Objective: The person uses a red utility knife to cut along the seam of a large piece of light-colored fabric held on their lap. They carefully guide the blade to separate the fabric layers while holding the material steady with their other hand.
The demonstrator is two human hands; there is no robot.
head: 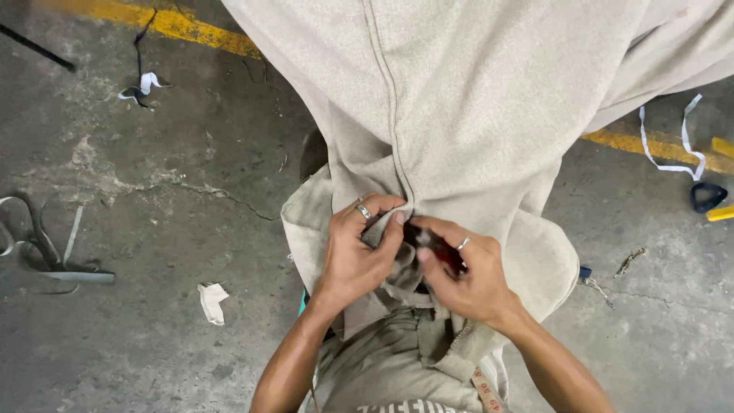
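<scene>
Close in, the left hand pinches the beige garment at its seam, while the right hand, fingers closed, grips a small dark red tool there. Beyond, fabric scraps litter the concrete floor; progress along the seam is unclear.

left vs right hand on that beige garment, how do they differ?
The left hand pinches the beige garment at its seam with bare fingertips; the right hand grips a small dark red tool against the cloth. The left hand's ring sits by the top knuckle, the right hand's further along. Both wear a silver ring and meet at the seam.
</scene>
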